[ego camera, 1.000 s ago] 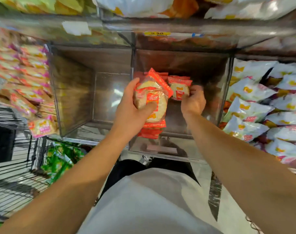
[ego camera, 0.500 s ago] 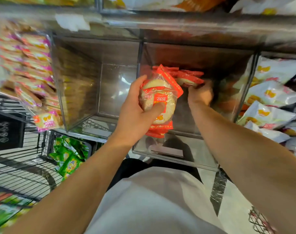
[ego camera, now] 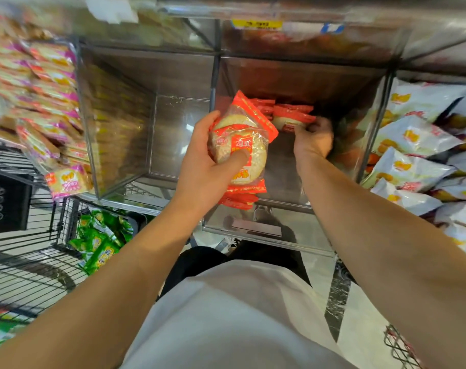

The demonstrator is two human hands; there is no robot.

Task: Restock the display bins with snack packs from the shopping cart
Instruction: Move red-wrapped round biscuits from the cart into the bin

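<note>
Head view, shelf run in front of me: clear bin [ego camera: 293, 235] directly ahead of both hands, its front lip below my wrists, a sparse row of red packs at the back. Shopping cart [ego camera: 27, 262] down beside my left forearm, green packs [ego camera: 99, 243] in its corner. White bags [ego camera: 412, 166] fill the bin beyond my right hand; pink-edged packs [ego camera: 48, 102] out past my left. Left hand [ego camera: 205, 166] grips a stack of red snack packs [ego camera: 242, 153], thumb pressed on the top face, fingers wrapped behind; probably held as reserve close to the bin mouth. Stack's long axis runs away from me, far seam tipped up toward the back. Right hand [ego camera: 313, 139] pinches a single pack [ego camera: 290, 119] at the back row, long axis crosswise, apparently seating it against its neighbours.
</note>
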